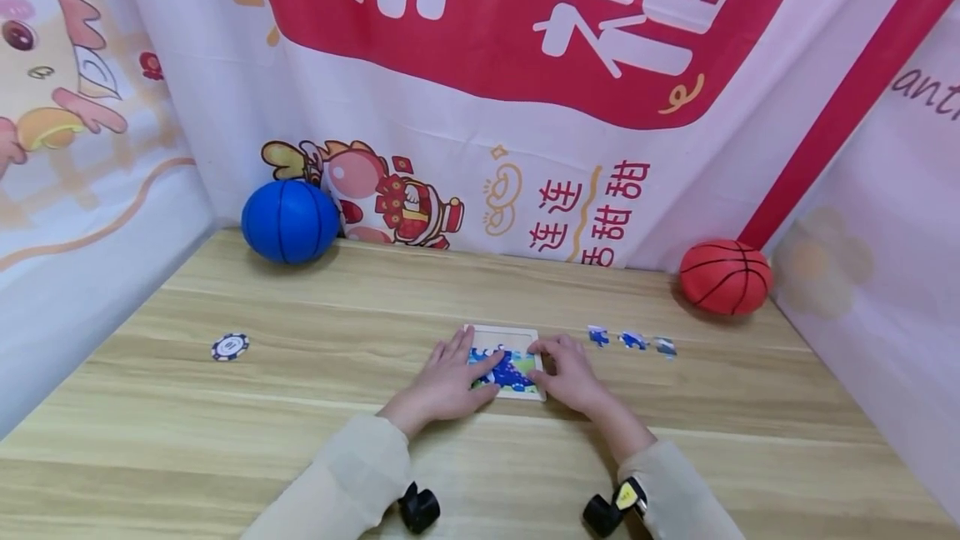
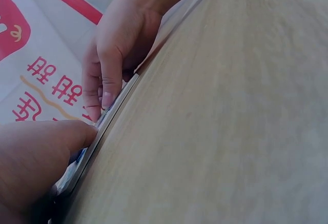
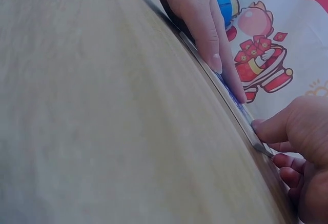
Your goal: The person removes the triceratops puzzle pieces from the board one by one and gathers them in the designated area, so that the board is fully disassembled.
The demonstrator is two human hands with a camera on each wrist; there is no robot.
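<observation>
A small jigsaw puzzle in a shallow pale tray (image 1: 504,329) lies flat on the wooden table. Blue and green puzzle pieces (image 1: 516,372) fill its lower part, while a strip along the far side shows bare backing. Spread across the left half is my left hand (image 1: 448,382), its extended fingers resting on the pieces and the tray's left border. My right hand (image 1: 572,377) grips the tray's right edge; in the right wrist view its thumb (image 3: 266,129) lies over the top and the other fingers curl beside the outer side.
Three loose puzzle pieces (image 1: 632,341) lie in a row right of the tray. A round blue-and-white chip (image 1: 229,347) is on the left. At the back stand a blue ball (image 1: 291,222) and a red ball (image 1: 725,277), before a printed cloth (image 1: 487,132).
</observation>
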